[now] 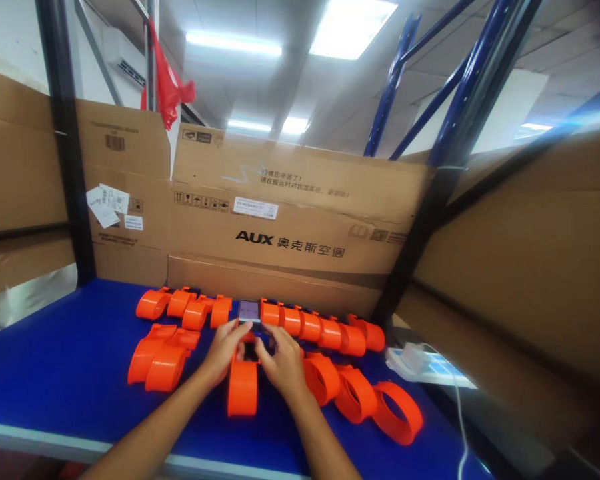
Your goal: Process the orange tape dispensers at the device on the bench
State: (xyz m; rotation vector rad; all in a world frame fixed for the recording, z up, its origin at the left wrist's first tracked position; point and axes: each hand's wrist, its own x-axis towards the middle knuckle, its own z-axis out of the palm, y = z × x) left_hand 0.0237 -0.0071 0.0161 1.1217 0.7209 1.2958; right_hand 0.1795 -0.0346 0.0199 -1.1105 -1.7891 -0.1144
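Two bare hands meet at the small screened device (249, 310), which stands on the blue desk (70, 373) with its pale screen lit. From where I stand, the left hand (225, 348) has a fingertip at the device's lower edge; the right hand (283, 363) is curled just to the right of that edge. On both, thumb and fingers are bent and slightly parted, but I cannot tell whether either grip has actually closed on anything. Directly in front of the device, between the forearms, is an orange plastic band (243, 390).

More such bands flank the device: four in a row to its left (197, 313), six to its right (310, 327). Nearer than the device are two overlapping bands on its left (165, 368) and three on its right (397, 413), their round openings showing. Behind the device stands an AUX air-conditioner carton (205, 230). Well to the device's right, a white power strip (433, 367) trails a white cable (459, 413).
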